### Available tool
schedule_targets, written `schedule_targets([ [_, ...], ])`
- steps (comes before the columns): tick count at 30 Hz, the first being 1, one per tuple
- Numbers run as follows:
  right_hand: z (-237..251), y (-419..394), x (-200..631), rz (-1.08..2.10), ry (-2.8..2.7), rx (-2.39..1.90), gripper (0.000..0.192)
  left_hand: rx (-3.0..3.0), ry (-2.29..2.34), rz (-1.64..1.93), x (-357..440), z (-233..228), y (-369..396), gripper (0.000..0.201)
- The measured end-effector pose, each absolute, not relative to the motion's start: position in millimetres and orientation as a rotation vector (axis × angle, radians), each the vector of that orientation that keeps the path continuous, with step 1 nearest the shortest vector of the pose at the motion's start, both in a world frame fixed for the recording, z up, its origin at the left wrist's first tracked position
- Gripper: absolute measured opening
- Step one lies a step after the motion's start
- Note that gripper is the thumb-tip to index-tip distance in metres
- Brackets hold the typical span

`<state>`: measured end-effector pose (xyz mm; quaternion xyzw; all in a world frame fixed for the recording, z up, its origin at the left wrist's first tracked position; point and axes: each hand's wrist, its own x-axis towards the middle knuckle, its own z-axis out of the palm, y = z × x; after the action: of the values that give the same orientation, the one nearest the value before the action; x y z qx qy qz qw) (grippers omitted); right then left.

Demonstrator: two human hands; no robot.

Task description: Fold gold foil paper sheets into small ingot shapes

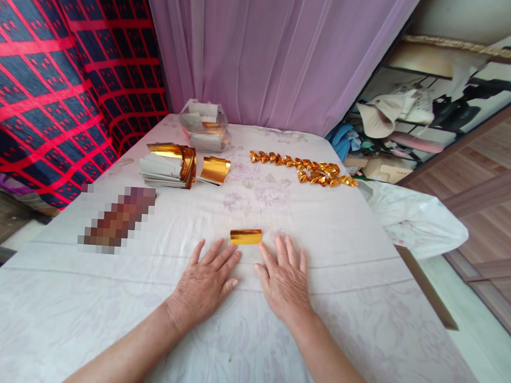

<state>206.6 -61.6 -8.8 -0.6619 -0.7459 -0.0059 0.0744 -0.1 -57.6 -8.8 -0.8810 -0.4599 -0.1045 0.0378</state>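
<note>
A small strip of gold foil paper [246,237], with a fold along its far side, lies on the table in front of both hands. My left hand [205,281] rests flat, palm down, fingers spread, its index fingertip close to the strip's near left corner. On the other side, my right hand [287,278] also lies flat with fingers apart, its index fingertip at the strip's right end. Neither hand holds anything. Farther back on the left stand a fanned stack of gold and grey foil sheets [165,170] and a smaller gold sheet bundle [214,170].
Folded gold foil pieces [295,162] lie in rows at the back right. A clear plastic bag of sheets [204,131] sits by the purple curtain [274,53]. A pixelated reddish item [120,217] is on the left. A patterned cloth [270,356] covers the table; shelves [419,109] stand to the right.
</note>
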Motion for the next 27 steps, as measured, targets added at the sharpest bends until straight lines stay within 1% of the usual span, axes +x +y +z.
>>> schedule_targets([
  [4,-9,-63,207,-0.016,-2.238,-1.956,0.047,-2.733,-1.410,-0.294,0,-5,-56,0.049],
  [12,-8,-65,197,0.095,-2.418,-1.724,0.047,-2.710,-1.408,-0.352,0,-8,-56,0.050],
  [22,-3,-71,208,0.015,-2.309,-1.886,0.043,-2.709,-1.421,-0.340,-1,-8,-57,0.050],
  [27,-4,-74,214,-0.011,-2.296,-1.924,0.045,-2.693,-1.428,-0.351,0,-7,-57,0.049],
])
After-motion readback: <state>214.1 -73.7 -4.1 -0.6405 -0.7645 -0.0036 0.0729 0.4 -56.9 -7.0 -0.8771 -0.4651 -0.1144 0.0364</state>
